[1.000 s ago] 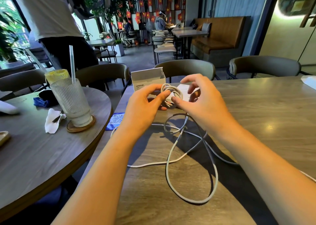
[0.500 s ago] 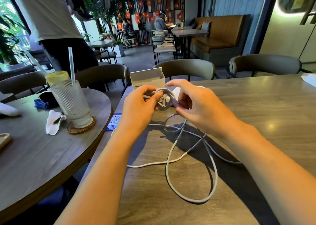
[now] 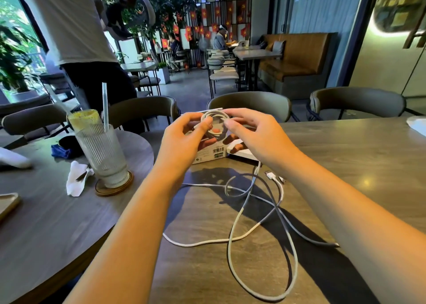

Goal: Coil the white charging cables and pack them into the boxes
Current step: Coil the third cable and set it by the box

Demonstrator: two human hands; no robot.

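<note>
- Since the earlier frame both hands have lifted the coil higher, above the box, and a plug end now lies bare on the table.
- Nearest, loose cable (image 3: 232, 239) sprawls in loops on the table (image 3: 345, 165).
- Left hand (image 3: 182, 140) pinches the coil (image 3: 213, 125); right hand (image 3: 255, 133) pinches its opposite rim.
- The box (image 3: 208, 155) sits just below and behind, equally near both hands.

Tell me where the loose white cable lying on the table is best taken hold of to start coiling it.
Probably at the free connector end, near the right forearm. It lies apart from the crossed loops of the loose cable, so a pinch from above, just behind the plug, should lift it without dragging the tangle. Both the left hand and right hand are busy holding the small coil.
</note>
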